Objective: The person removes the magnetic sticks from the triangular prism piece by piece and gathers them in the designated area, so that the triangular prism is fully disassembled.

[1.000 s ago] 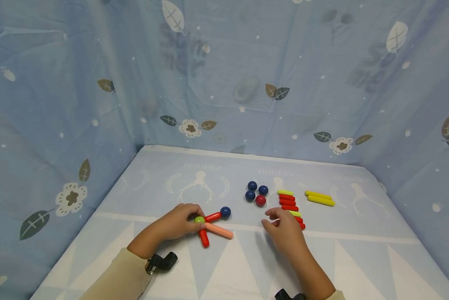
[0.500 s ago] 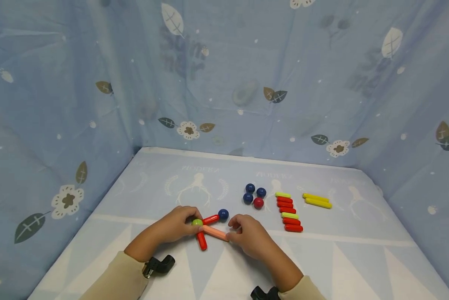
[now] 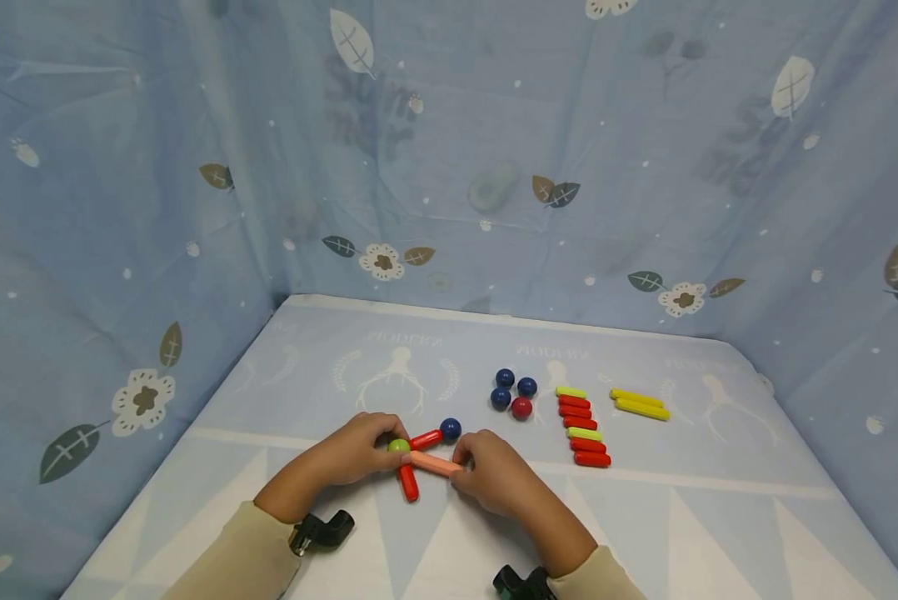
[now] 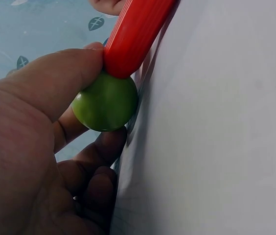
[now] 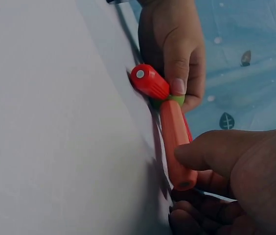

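My left hand [image 3: 355, 451] pinches a green ball [image 4: 106, 104] between thumb and fingers, low over the table. Three sticks fan out from that ball. One red stick [image 3: 409, 483] points toward me, its free end showing a pale round tip in the right wrist view. Another red stick [image 3: 426, 439] reaches right to a dark blue ball [image 3: 451, 429]. Between them lies an orange stick [image 5: 173, 127], touching the green ball at its left end. My right hand [image 3: 494, 473] holds the other end of the orange stick, thumb on top and fingers below.
Several dark blue balls [image 3: 501, 399] and a red ball [image 3: 521, 407] sit right of centre. Beside them runs a column of short red sticks [image 3: 587, 445] and yellow-green sticks [image 3: 584, 434]. Two longer yellow sticks [image 3: 641, 409] lie farther right. A patterned curtain [image 3: 449, 150] encloses the table.
My right hand has come left from beside the column of short sticks and now holds the orange stick's right end. My left hand keeps its grip on the green ball.
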Demonstrator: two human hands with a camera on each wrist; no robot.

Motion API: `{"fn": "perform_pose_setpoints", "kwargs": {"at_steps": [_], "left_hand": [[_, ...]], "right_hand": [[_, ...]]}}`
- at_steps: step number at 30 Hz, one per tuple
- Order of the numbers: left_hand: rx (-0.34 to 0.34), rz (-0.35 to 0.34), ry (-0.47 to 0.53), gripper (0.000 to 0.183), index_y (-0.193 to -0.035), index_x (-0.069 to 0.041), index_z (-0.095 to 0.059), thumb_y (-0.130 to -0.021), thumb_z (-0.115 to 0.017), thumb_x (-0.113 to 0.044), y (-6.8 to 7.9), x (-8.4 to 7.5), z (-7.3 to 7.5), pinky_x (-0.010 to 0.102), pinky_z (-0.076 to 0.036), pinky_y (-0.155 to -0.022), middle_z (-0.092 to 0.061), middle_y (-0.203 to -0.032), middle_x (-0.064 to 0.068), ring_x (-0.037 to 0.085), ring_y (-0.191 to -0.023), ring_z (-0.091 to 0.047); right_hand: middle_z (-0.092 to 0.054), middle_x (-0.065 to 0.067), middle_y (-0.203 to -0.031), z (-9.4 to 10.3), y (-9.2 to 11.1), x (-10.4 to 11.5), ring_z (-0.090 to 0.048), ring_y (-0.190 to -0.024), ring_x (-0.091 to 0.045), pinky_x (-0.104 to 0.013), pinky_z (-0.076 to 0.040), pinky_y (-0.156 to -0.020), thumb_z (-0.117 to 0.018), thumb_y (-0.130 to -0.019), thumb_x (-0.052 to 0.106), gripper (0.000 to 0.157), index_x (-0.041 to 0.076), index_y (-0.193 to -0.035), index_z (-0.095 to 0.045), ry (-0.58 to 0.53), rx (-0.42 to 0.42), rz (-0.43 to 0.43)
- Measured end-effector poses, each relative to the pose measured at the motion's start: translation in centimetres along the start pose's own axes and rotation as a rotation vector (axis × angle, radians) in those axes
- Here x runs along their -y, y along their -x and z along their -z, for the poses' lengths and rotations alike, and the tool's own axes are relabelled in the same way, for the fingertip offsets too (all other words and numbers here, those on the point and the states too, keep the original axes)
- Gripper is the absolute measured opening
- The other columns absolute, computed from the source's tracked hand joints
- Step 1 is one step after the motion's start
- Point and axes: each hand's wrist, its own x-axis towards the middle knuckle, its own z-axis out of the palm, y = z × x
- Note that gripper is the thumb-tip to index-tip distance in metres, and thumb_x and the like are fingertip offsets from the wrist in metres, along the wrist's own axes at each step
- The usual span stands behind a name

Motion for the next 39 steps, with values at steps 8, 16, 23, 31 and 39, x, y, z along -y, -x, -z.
{"fn": "perform_pose_setpoints", "kwargs": {"at_steps": [8, 16, 23, 31, 39], "left_hand": [[0.001, 0.011, 0.001, 0.021, -0.101, -0.027, -0.068, -0.093, -0.080, -0.042, -0.1, 0.1, -0.1, 0.037, -0.044, -0.084, -0.063, -0.095, -0.012, 0.015, -0.093, -0.053], [0.001, 0.007, -0.005, 0.022, -0.101, -0.025, -0.068, -0.093, -0.080, -0.042, -0.1, 0.0, 0.1, 0.038, -0.043, -0.083, -0.063, -0.096, -0.010, 0.016, -0.093, -0.052], [0.003, 0.020, -0.002, 0.021, -0.101, -0.026, -0.068, -0.093, -0.080, -0.041, -0.2, -0.1, 0.1, 0.039, -0.043, -0.084, -0.063, -0.096, -0.010, 0.016, -0.094, -0.053], [0.001, 0.007, -0.003, 0.022, -0.101, -0.025, -0.068, -0.093, -0.079, -0.041, -0.1, -0.1, 0.2, 0.038, -0.044, -0.085, -0.063, -0.096, -0.011, 0.015, -0.093, -0.054], [0.001, 0.007, 0.003, 0.022, -0.100, -0.026, -0.068, -0.093, -0.079, -0.043, -0.2, 0.1, 0.0, 0.038, -0.044, -0.085, -0.064, -0.096, -0.012, 0.014, -0.093, -0.054]], "right_hand": [[-0.063, 0.003, -0.087, -0.5, -0.1, -0.8, -0.057, -0.080, -0.015, -0.029, -0.048, -0.068, -0.075, -0.094, 0.020, 0.011, 0.022, -0.101, -0.067, -0.133, -0.109, 0.031], [-0.067, 0.004, -0.102, -0.4, 0.1, -0.5, -0.058, -0.082, -0.018, -0.025, -0.052, -0.063, -0.078, -0.094, 0.018, 0.018, 0.028, -0.108, -0.077, -0.247, -0.182, 0.075], [-0.067, 0.005, -0.097, -0.5, 0.0, -0.6, -0.057, -0.083, -0.016, -0.024, -0.050, -0.065, -0.081, -0.093, 0.019, 0.016, 0.028, -0.107, -0.079, -0.245, -0.185, 0.070], [-0.070, 0.006, -0.096, -1.0, -0.3, -1.3, -0.060, -0.082, -0.015, -0.025, -0.051, -0.067, -0.080, -0.093, 0.020, 0.013, 0.026, -0.105, -0.080, -0.284, -0.161, 0.033], [-0.072, 0.008, -0.096, -1.4, -0.4, -1.6, -0.064, -0.084, -0.013, -0.024, -0.054, -0.070, -0.080, -0.094, 0.021, 0.010, 0.025, -0.103, -0.080, -0.309, -0.146, 0.028]]}}
